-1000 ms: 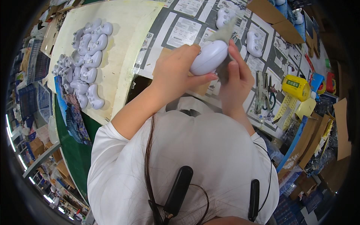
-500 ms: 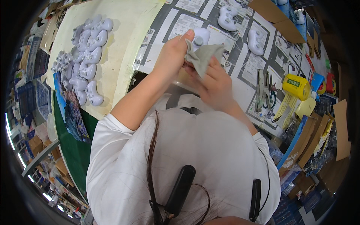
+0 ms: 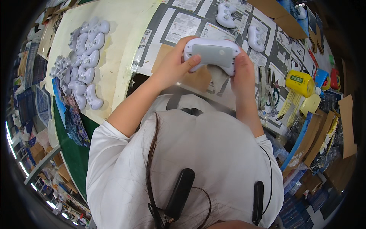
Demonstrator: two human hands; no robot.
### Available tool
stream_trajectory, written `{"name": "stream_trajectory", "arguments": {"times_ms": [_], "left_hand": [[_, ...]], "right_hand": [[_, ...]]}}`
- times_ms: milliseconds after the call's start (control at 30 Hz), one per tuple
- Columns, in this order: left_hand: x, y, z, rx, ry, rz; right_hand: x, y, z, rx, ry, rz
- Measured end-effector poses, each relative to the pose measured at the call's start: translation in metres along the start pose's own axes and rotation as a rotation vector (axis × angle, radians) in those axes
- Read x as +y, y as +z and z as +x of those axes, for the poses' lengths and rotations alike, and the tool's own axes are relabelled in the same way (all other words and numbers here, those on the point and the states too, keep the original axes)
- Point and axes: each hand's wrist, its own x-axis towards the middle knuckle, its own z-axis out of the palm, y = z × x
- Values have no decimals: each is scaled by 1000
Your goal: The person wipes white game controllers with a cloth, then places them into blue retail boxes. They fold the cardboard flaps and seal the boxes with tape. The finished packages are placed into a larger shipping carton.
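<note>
Both hands hold a white game controller [image 3: 211, 53] above the work table, its underside with a grey panel turned up toward me. My left hand [image 3: 177, 63] closes round its left end, with the thumb on the grey panel. At the other end, my right hand [image 3: 243, 72] grips the right side and is slightly blurred. A grey cloth [image 3: 219, 78] shows just below the controller, beside my right hand; whether my fingers hold it I cannot tell. Two more white controllers, one at the far middle [image 3: 226, 16] and one to its right [image 3: 256, 38], lie on the printed sheets.
Many white controllers [image 3: 87, 59] are heaped on the pale board [image 3: 122, 49] at left. To the right are pliers [image 3: 273, 91], a yellow bottle [image 3: 300, 83] and open cardboard boxes [image 3: 305, 141]. A brown cardboard piece [image 3: 196, 81] lies under my hands.
The controller, lying on the table half behind the cloth before, is now lifted in both hands with its underside up. My hands have moved apart to its two ends, and the cloth is lower.
</note>
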Motion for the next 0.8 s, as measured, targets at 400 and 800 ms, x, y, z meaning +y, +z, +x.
{"name": "stream_trajectory", "arguments": {"times_ms": [400, 800], "left_hand": [[-17, 11, -6, -108, -417, -920], [-9, 30, -4, 115, -409, -622]], "right_hand": [[-15, 11, -10, 48, 67, 115], [-13, -15, -7, 245, -410, -290]]}}
